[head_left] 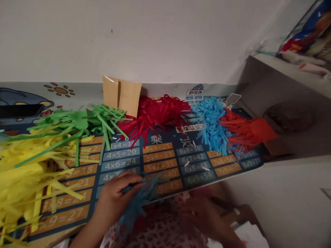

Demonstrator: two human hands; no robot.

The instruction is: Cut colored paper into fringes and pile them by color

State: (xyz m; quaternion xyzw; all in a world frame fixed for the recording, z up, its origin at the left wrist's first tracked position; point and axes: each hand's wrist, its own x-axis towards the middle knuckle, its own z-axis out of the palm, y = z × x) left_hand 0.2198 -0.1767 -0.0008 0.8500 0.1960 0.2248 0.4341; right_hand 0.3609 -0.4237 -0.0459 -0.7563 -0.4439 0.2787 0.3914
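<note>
My left hand [117, 193] is closed near the front edge of the table mat [157, 168], gripping a tassel of blue paper strips [144, 196]. The tassel's strips spread out on both sides of the fingers, blurred by motion. My right hand [200, 213] is below the table edge, over my lap. It is dark and smeared, so its fingers do not show clearly. Behind the left hand lie fringed paper bundles: yellow [23, 179], green [82, 120], red [162, 113], light blue [213, 124] and orange [248, 131].
A tan paper packet [129, 96] leans against the white wall [155, 41] at the back. A grey cabinet [281, 89] stands at the right, with packages on top. Small white scraps [206, 168] lie on the mat. A white bag [250, 236] is at the lower right.
</note>
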